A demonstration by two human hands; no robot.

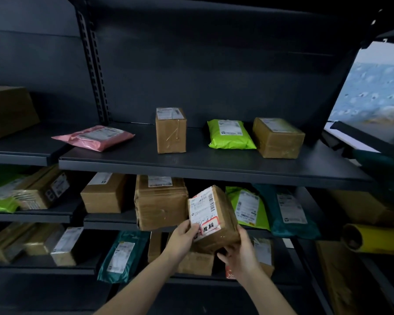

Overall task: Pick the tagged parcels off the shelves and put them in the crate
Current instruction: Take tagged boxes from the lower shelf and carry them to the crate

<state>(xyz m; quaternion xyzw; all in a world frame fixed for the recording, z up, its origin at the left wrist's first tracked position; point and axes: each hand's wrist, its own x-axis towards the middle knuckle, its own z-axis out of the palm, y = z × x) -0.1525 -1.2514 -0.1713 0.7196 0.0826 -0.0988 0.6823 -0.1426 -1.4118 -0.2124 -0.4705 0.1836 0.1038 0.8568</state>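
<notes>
Small cardboard box (224, 220) is held at mid-height in front of the second shelf (109, 220) and appears clear of its edge. It is seen between a larger brown box (159, 203) on the left and a green mailing bag (248, 206) on the right. Its long axis is near upright, slightly tilted, with the label face turned toward the camera. A red-edged tag (210, 227) is noted at the label's lower end. The box is grasped from below by both hands, neither nearer than the other. The left hand (183, 238) is wrapped on the lower left edge, thumb laid over the label. The right hand (240, 252) is cupped under the lower right corner, and both forearms are raised from below. No crate is seen, so a carry out of view is judged to be needed.
</notes>
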